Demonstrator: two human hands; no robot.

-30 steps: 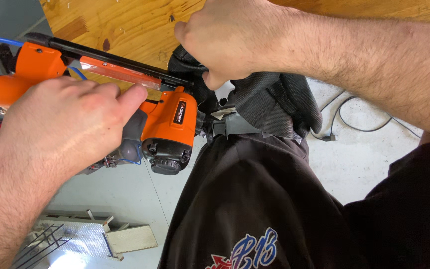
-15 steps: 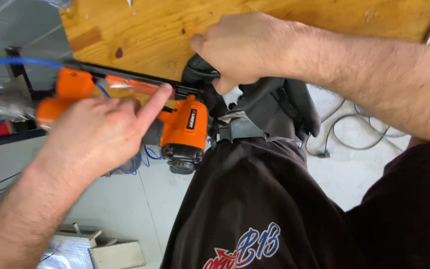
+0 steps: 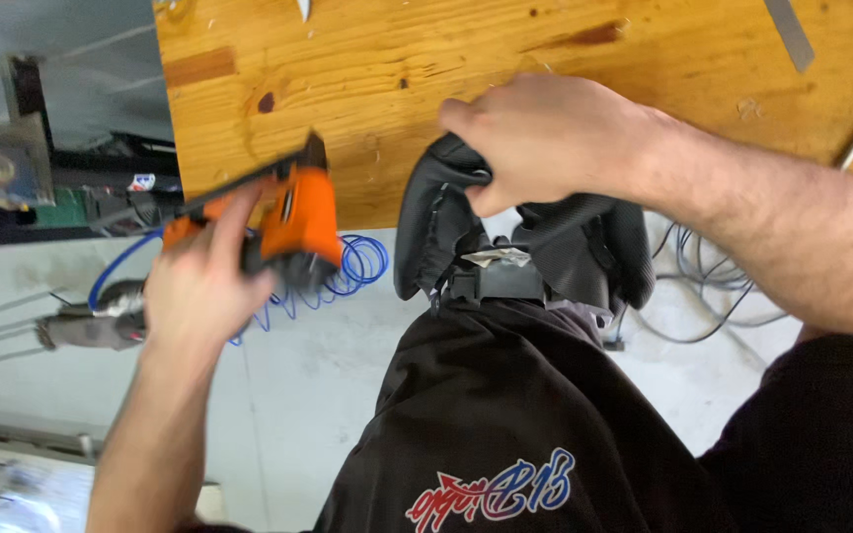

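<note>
My left hand (image 3: pixel 204 286) grips an orange and black air nail gun (image 3: pixel 293 222), blurred with motion, at the front edge of a wooden workbench (image 3: pixel 505 59). A coiled blue air hose (image 3: pixel 352 271) hangs behind the tool. My right hand (image 3: pixel 545 138) is closed on the top of a black padded piece (image 3: pixel 436 227) at the bench edge, over my black shirt (image 3: pixel 505 415). The padded piece bends down on both sides of a black strap buckle (image 3: pixel 496 281).
Grey cables (image 3: pixel 703 296) trail over the pale concrete floor (image 3: pixel 288 395) to the right. A dark metal rack (image 3: pixel 41 168) stands at the left. A metal tool (image 3: pixel 81 331) lies on the floor below the rack. A grey metal strip (image 3: pixel 792 35) rests on the bench top.
My left hand has swung the nail gun away from the padded piece to the left and turned it. The view has shifted, showing more of the bench top. My right hand stays on the padded piece.
</note>
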